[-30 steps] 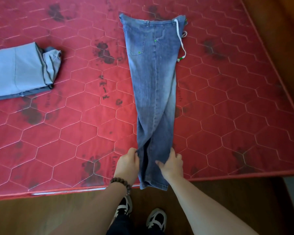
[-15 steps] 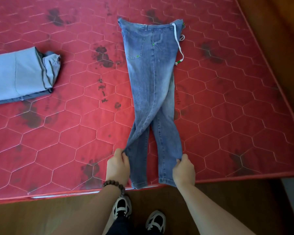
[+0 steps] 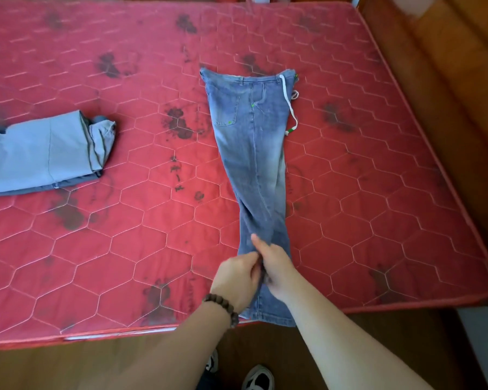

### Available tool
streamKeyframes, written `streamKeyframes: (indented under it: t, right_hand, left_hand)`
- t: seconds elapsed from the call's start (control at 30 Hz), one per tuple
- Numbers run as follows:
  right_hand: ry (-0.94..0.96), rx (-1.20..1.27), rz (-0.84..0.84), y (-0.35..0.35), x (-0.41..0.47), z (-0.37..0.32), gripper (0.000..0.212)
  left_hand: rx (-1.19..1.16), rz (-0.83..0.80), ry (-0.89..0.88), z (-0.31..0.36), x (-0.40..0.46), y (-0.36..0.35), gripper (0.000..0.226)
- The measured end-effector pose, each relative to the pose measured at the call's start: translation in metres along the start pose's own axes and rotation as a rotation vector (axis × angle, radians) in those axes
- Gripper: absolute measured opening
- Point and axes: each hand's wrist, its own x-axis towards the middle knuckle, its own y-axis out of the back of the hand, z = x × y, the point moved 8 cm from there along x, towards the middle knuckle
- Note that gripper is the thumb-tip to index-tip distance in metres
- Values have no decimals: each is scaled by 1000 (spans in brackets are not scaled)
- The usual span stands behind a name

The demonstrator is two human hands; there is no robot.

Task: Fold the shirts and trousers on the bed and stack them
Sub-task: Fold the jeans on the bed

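Hidden or unclear: the lower legs of the jeans (image 3: pixel 254 153) are covered where the two hands meet over them, so the fold of the cloth under the palms cannot be made out. The folded grey garment (image 3: pixel 44 153) is cut off by the left frame edge; whether it is a shirt or trousers cannot be told. Only part of one shoe (image 3: pixel 258 380) shows at the bottom edge. The dark blotches on the mattress (image 3: pixel 124 249) are blurred marks, and the small dark characters near its middle are too small to read.

Orientation: the jeans lie flat on the red quilted mattress of the bed, legs laid together. The long axis runs from the waistband at the far end to the hems at the near edge, leaning slightly to the right toward the near end. The hems hang just over the mattress edge. A white drawstring (image 3: pixel 289 105) trails down the right side of the waist.

Grip: left hand (image 3: pixel 237 280), with a bead bracelet (image 3: pixel 223 306) on its wrist, has fingers curled into the denim. Right hand (image 3: pixel 275 266) likewise grasps the denim, thumb raised. The hands touch each other.

The grey garment lies well apart, to the left of the jeans.
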Motion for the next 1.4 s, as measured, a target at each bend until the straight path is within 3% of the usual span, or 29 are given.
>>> streamKeyframes:
  t: [0.17,0.3,0.47,0.53,0.67,0.77,0.9,1.03,1.1,1.17,1.23,1.4]
  right_hand:
    - [375,-436,336,57,-5,-72,14]
    - [645,-886,492,105,-28,-181,14]
    - [813,-1399,777,166,-35,-287,17]
    - [813,-1550,850,184,-18,-300,14]
    - [614,-1715,828,215,46,-262,16]
    - [414,-1717,698,227,95,-201,28]
    - [461,-1613,531,197,124,-128,62]
    - [756,-1458,327,114,105,-61,51]
    - [750,-1375,167,81,101,-29,46]
    - [625,-1280,69,68,104,-2,46]
    - [510,-1167,79,72,108,14,48]
    - [581,-1145,362,91,98,5,18]
  left_hand:
    - [-93,-13,-19,13,0,-5,42]
    - [-31,-89,54,0,7,-17,50]
    - [87,-165,115,-22,18,-45,58]
    - [145,-193,138,-34,26,-57,61]
    - [215,-257,168,-63,45,-83,65]
    - [260,-296,191,-85,59,-98,67]
    - [229,-356,224,-102,69,-111,70]
    - [-53,-366,224,-94,67,-125,67]
    - [-133,-331,186,-84,66,-128,64]
    - [-216,-315,168,-75,65,-132,60]
    - [-269,-296,175,-74,65,-134,56]
    - [-367,-120,339,-82,71,-127,42]
